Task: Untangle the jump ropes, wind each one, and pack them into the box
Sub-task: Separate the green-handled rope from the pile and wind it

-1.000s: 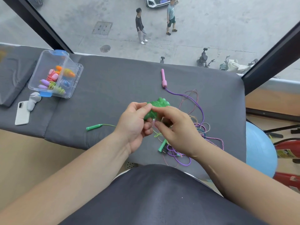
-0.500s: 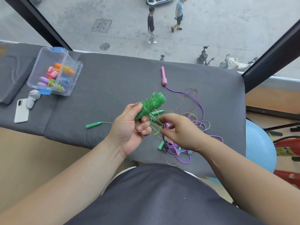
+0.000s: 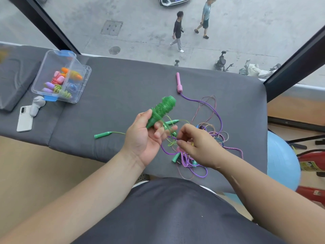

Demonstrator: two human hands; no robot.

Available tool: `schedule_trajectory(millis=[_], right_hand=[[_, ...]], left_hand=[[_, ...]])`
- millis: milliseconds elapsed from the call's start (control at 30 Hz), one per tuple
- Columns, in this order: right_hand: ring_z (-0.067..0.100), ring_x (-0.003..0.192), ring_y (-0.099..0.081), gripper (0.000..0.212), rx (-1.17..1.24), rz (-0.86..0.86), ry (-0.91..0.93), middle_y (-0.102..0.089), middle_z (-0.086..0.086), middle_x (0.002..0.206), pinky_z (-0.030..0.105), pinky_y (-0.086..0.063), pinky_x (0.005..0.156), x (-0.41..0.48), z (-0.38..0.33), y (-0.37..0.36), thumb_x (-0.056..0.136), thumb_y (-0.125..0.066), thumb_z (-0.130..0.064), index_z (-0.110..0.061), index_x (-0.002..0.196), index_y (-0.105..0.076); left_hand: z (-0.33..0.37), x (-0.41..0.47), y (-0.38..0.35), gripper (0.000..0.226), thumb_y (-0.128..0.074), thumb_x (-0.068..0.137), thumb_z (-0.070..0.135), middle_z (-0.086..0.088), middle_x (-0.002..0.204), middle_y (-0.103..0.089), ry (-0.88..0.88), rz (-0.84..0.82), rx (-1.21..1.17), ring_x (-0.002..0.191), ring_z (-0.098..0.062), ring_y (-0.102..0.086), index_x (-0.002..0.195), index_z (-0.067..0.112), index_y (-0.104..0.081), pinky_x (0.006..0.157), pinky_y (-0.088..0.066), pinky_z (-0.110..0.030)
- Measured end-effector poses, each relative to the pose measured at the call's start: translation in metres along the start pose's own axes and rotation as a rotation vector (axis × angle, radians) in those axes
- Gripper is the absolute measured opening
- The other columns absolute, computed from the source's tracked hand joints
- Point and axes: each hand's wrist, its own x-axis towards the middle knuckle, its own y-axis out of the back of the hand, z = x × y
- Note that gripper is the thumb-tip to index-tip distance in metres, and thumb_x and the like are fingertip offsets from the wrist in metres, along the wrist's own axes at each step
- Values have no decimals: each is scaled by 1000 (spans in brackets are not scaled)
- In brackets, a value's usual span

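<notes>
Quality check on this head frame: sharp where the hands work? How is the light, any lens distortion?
Head view: even daylight, soft shadows, no glare on the grey pad; left hand, right hand and the wound green rope are sharp; the blue ball at the right edge is smeared; wide-angle bending shows in the leaning window frame.

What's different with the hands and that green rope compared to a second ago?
The right hand let go of the wound green rope and dropped down-right toward the tangle, where it pinches a thin cord. The left hand alone grips the green rope, now uncovered and tilted up. The box, pink handle and loose green handle stayed put.
</notes>
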Motion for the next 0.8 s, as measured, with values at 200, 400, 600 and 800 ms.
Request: schedule_trajectory(millis=[200,400,600,800], right_hand=[[8,78,-48,11,-216,-8,40,-56,-9,81,21,-37,71,-4,21,7,82,-72,-15,-23,84,-65],[22,82,-56,25,-235,-147,-85,-63,-2,87,33,-44,71,-8,33,6,91,-59,-15,-22,111,-45],[7,70,-57,45,-118,23,-178,-63,-8,88,26,-45,63,-14,26,19,78,-82,-42,-29,100,-45],[25,75,-56,30,-475,-28,-269,-55,-10,74,35,-44,65,-22,3,31,95,-48,-59,-31,103,-41]], left_hand=[[6,5,2,19,-50,104,24,-3,57,-39,18,10,-10,36,-13,-30,119,19,-40,73,-60,-46],[5,2,2,8,-49,105,21,-5,58,-42,-36,89,48,40,-14,-32,100,16,-47,77,-61,-53],[12,2,8,13,-49,106,20,-4,59,-45,-119,162,194,43,-14,-32,93,19,-45,63,-59,-41],[10,2,3,13,-48,106,19,-3,59,-47,-161,201,325,45,-14,-32,93,20,-45,57,-48,-31]])
